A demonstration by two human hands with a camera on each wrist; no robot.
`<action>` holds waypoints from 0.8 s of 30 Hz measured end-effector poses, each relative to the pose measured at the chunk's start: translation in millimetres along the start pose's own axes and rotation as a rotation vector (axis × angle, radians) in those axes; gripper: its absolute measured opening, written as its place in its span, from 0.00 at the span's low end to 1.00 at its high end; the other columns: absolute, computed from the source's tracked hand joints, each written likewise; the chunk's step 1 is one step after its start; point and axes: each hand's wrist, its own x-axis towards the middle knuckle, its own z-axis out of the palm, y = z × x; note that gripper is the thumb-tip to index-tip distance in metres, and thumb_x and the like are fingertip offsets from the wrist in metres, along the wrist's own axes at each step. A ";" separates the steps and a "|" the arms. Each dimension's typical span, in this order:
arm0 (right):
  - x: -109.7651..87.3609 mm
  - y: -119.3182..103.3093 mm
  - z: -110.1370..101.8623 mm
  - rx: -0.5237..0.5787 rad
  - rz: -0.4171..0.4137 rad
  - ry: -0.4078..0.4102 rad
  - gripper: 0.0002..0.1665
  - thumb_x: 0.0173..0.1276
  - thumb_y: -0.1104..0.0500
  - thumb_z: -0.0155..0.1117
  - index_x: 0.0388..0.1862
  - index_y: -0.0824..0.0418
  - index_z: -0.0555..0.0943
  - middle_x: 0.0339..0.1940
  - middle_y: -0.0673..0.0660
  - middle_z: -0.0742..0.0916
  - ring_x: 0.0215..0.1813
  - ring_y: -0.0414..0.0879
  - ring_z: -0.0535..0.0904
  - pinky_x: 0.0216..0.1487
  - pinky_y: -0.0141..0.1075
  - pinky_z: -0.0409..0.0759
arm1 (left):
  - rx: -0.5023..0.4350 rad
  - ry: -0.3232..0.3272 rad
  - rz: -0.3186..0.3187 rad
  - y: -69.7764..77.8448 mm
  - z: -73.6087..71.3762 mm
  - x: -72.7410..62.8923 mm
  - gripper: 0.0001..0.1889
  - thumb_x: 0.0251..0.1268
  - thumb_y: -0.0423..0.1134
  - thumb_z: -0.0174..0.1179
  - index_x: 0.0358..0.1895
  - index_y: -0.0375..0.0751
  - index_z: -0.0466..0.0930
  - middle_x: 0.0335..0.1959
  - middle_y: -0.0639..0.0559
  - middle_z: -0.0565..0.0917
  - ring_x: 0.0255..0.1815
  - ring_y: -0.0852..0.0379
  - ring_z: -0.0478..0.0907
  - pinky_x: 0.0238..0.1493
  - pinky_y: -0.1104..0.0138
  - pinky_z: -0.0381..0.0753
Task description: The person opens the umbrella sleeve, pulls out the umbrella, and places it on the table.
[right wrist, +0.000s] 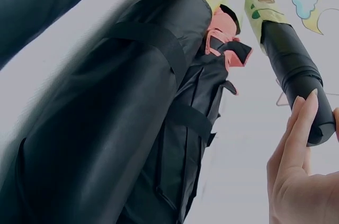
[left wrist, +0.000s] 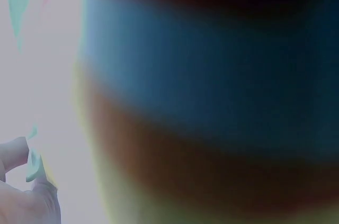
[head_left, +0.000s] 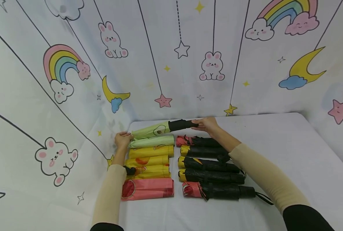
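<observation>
A folded umbrella (head_left: 180,124) is held up over the back of the table, its black end coming out of a light green avocado-print sleeve (head_left: 151,131). My left hand (head_left: 122,140) pinches the sleeve's left end; in the left wrist view, finger and thumb close on a pale green edge (left wrist: 35,166). At the other end my right hand (head_left: 208,125) grips the black tip between fingers and thumb. Just below lies another light green sleeve (head_left: 152,141), followed by several yellow sleeves (head_left: 151,151) and a pink-red one (head_left: 148,188).
To the right, a column of folded black umbrellas has pink or yellow ends, from a pink-ended one (head_left: 204,141) at the back to another (head_left: 223,191) with a wrist loop in front. The white table (head_left: 287,154) meets a patterned cloth wall (head_left: 183,77) behind.
</observation>
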 end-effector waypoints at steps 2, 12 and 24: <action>-1.2 -1.5 -0.4 0.003 0.000 0.002 0.22 0.64 0.67 0.77 0.55 0.75 0.83 0.52 0.64 0.89 0.45 0.54 0.91 0.61 0.53 0.84 | 0.000 -0.002 -0.008 -0.1 0.1 1.9 0.29 0.69 0.27 0.67 0.71 0.34 0.70 0.61 0.40 0.82 0.64 0.44 0.79 0.63 0.58 0.83; -6.9 -8.8 -9.9 -0.016 0.029 0.008 0.53 0.63 0.64 0.79 0.79 0.74 0.59 0.75 0.70 0.72 0.69 0.62 0.79 0.61 0.49 0.84 | 0.002 0.011 0.002 -0.1 -1.0 0.5 0.28 0.68 0.26 0.67 0.70 0.33 0.71 0.60 0.40 0.83 0.60 0.44 0.79 0.61 0.58 0.84; -15.2 -11.0 -20.8 -0.050 0.013 -0.006 0.45 0.65 0.64 0.77 0.75 0.76 0.65 0.78 0.69 0.70 0.72 0.63 0.76 0.58 0.46 0.87 | 0.011 0.003 0.010 -4.3 0.5 2.4 0.29 0.67 0.25 0.67 0.70 0.34 0.71 0.59 0.40 0.83 0.61 0.43 0.79 0.63 0.55 0.83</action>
